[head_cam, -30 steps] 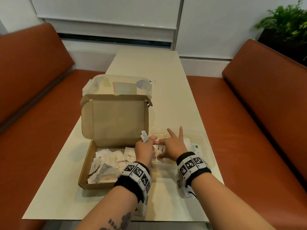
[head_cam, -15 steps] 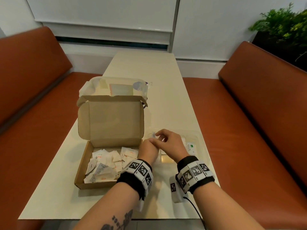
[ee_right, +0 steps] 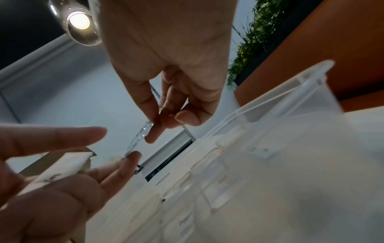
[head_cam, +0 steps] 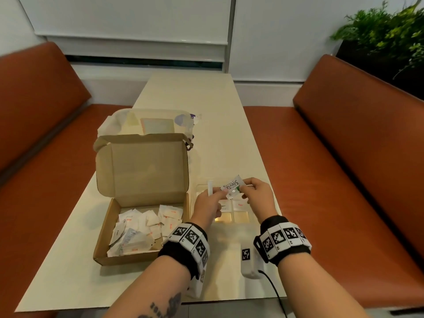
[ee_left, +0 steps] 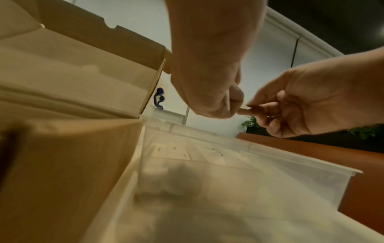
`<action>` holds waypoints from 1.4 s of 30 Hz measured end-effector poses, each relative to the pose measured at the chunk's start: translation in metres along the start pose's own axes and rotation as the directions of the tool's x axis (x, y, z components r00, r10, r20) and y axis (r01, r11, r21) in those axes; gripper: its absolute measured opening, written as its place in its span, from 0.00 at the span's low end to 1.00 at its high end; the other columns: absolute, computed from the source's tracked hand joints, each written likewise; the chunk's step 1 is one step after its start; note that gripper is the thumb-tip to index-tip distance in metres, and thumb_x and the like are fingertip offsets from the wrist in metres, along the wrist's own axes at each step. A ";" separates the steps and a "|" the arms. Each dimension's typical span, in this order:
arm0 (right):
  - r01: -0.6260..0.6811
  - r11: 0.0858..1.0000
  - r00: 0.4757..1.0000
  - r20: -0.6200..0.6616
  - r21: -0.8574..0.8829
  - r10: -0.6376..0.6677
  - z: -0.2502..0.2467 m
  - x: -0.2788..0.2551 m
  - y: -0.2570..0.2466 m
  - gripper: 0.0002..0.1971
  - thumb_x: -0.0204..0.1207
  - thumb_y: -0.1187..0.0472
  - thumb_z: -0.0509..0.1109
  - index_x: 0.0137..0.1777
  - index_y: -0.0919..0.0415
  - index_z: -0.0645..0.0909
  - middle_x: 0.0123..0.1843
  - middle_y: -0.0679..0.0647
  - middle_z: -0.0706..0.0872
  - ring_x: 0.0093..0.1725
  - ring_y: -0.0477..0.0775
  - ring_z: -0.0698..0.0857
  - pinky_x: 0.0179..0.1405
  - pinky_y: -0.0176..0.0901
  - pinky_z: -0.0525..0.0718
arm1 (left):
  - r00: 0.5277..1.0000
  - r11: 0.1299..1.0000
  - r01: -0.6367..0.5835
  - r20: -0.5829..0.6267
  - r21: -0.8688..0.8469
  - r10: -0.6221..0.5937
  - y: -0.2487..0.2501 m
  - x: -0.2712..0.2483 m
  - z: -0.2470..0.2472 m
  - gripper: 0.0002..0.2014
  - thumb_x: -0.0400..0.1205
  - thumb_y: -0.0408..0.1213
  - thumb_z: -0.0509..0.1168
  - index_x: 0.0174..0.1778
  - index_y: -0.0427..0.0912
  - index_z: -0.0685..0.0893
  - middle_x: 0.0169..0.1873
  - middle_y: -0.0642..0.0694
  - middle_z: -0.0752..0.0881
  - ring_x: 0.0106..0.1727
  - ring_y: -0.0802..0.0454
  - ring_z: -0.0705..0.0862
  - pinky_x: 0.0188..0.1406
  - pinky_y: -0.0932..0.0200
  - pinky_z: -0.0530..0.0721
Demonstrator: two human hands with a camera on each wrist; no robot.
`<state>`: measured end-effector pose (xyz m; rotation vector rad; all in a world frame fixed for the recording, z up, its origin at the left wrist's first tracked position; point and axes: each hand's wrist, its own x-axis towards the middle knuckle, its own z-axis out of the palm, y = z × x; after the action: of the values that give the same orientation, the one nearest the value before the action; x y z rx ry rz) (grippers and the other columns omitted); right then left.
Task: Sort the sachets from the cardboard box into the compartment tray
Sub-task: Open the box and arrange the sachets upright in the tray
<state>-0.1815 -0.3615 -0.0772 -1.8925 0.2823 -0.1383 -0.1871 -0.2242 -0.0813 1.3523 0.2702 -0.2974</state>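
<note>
The open cardboard box (head_cam: 137, 203) holds several white sachets (head_cam: 142, 226). To its right lies the clear compartment tray (head_cam: 241, 218), with red-printed sachets (head_cam: 239, 205) in its cells. Both hands hover over the tray. My right hand (head_cam: 243, 191) pinches a white and green Stevia sachet (head_cam: 231, 185) by its right end; the right wrist view shows that sachet (ee_right: 137, 139) edge-on under the right hand (ee_right: 158, 121). My left hand (head_cam: 215, 193) holds an upright white sachet (head_cam: 210, 188) and a fingertip touches the Stevia sachet's left end. Its white sachet (ee_right: 62, 166) lies between thumb and fingers.
A clear plastic lid (head_cam: 146, 123) lies behind the box's raised flap. A white marker block with a black cable (head_cam: 246, 260) sits on the table near my right wrist. Orange benches (head_cam: 344, 180) flank the narrow table (head_cam: 206, 99). A plant (head_cam: 385, 31) stands at the far right.
My right hand, fingers spread a second ago, has closed on the Stevia sachet, now stretched between both hands over the tray. The left hand still holds its white sachet.
</note>
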 end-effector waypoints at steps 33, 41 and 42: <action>-0.114 0.832 0.993 -0.068 -0.543 0.092 -0.051 0.013 0.015 0.09 0.69 0.65 0.76 0.36 0.56 0.77 0.39 0.50 0.85 0.42 0.52 0.83 0.41 0.43 0.80 | 0.990 0.994 -0.042 -0.132 0.103 0.056 -0.020 0.009 -0.001 0.15 0.83 0.51 0.63 0.47 0.42 0.85 0.45 0.47 0.89 0.23 0.55 0.70 0.24 0.62 0.72; -0.031 0.593 0.994 0.037 -0.805 0.103 -0.036 0.011 0.034 0.05 0.72 0.64 0.70 0.39 0.55 0.77 0.43 0.51 0.87 0.46 0.54 0.85 0.39 0.40 0.80 | 0.990 0.996 -0.023 -0.140 0.083 0.035 -0.020 0.009 -0.001 0.15 0.84 0.49 0.62 0.45 0.40 0.85 0.42 0.45 0.88 0.21 0.56 0.69 0.21 0.64 0.70; -0.015 0.569 0.994 0.049 -0.822 0.097 -0.036 0.011 0.034 0.04 0.73 0.63 0.70 0.40 0.55 0.77 0.44 0.52 0.87 0.46 0.54 0.84 0.38 0.40 0.79 | 0.990 0.996 -0.023 -0.140 0.083 0.034 -0.019 0.009 -0.001 0.15 0.84 0.49 0.62 0.46 0.40 0.85 0.42 0.45 0.88 0.21 0.56 0.69 0.21 0.64 0.69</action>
<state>-0.1837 -0.4078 -0.0978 -2.8278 0.3866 0.1662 -0.1854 -0.2278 -0.1025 1.4594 0.3599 -0.1904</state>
